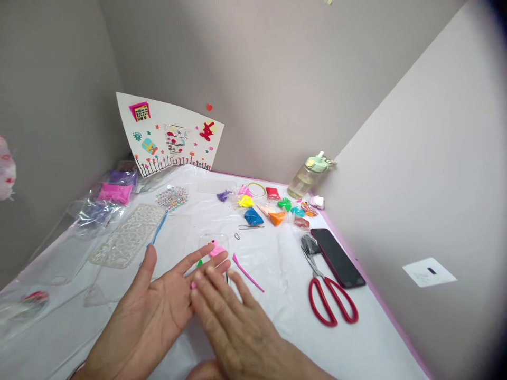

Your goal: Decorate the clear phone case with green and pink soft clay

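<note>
My left hand point(160, 311) is palm up with its fingers stretched out. Flat across those fingers lies my right hand point(237, 314), palm down. A small pink bit of clay point(193, 285) shows at the edge between the two hands. Just beyond the fingertips is a pink clay bird point(217, 248) on a small clear plate, partly covered by my left fingers. A bit of green point(200, 263) peeks out beside it. To the right of my hands a thin pink modelling tool point(247, 273) rests on the white table cover point(277, 327).
Red-handled scissors point(322, 298) and a phone point(338, 258) lie at right. Clay packets point(253, 217) and a water bottle point(309, 177) stand behind. At left are a clear textured case point(127, 237), beads point(172, 198) and plastic bags point(95, 211). A decorated sheet point(170, 137) leans against the wall.
</note>
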A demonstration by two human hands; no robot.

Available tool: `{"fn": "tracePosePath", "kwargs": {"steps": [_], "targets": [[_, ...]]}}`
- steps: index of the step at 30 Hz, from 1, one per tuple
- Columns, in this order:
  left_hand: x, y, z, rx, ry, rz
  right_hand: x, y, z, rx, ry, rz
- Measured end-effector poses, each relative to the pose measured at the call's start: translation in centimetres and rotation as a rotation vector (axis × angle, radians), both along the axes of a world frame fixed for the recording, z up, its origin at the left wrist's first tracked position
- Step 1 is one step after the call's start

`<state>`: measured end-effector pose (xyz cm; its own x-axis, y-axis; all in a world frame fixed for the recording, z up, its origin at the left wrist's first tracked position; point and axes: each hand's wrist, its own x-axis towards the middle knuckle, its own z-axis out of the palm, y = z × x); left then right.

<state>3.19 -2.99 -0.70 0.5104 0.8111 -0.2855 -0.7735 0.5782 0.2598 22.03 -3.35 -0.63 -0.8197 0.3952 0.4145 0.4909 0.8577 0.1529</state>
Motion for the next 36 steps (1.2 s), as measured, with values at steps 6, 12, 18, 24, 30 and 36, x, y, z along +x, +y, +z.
{"fn": "tracePosePath", "kwargs": {"steps": [6,12,18,24,30,36], "targets": [[0.5,-0.4,-0.8,0.007,-0.100,-0.079,-0.2,-0.1,-0.3,-0.006,-0.038,0.000],[-0.1,-0.3,-0.8,0.040,-0.144,-0.038,-0.2,-0.3,-0.3,0.041,-0.035,0.111],[0.1,-0.3,-1.2,0.028,-0.139,-0.064,-0.5,-0.4,-0.6,-0.012,0.012,0.095],[0.0,-0.4,-1.2,0.035,-0.105,-0.045,-0.5,-0.3,-0.4,-0.031,0.042,0.097],[0.1,-0.5,-0.8,0.012,-0.055,-0.050,-0.3,-0.4,-0.4,-0.014,0.026,0.072],[0.2,-0.3,-0.6,0.009,-0.025,-0.063,-0.5,-0.6,-0.6,0.005,0.066,0.075]]}}
